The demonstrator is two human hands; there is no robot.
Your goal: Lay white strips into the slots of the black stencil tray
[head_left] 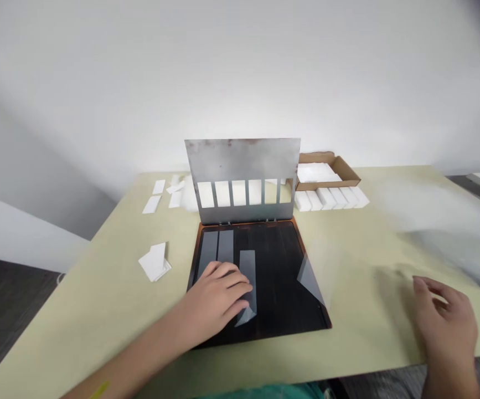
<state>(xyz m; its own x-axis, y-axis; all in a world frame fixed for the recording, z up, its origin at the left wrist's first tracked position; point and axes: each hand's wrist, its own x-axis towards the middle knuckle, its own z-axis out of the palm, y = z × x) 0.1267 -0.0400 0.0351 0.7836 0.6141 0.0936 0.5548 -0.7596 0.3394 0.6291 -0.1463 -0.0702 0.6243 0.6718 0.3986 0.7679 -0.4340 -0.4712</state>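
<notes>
- Resting on a translucent strip (247, 265) in the head view, your left hand (223, 293) has its fingers loosely extended and slightly apart, palm down, with the fingertips over the strip's lower half.
- That strip lies on a black base (279, 277), near the middle, its near end bent or folded; two more strips (226, 244) lie side by side to its left.
- Your right hand (447, 318) hangs well apart to the right, fingers curled and thumb near the index finger; you cannot tell whether they pinch anything.
- A clear sheet (311, 281) overlaps the base's right edge.
- Behind your left hand, a metal plate (243, 158) with six openings stands raised, hinged to the base's far edge.
- White cards (155, 262) lie left of the base.
</notes>
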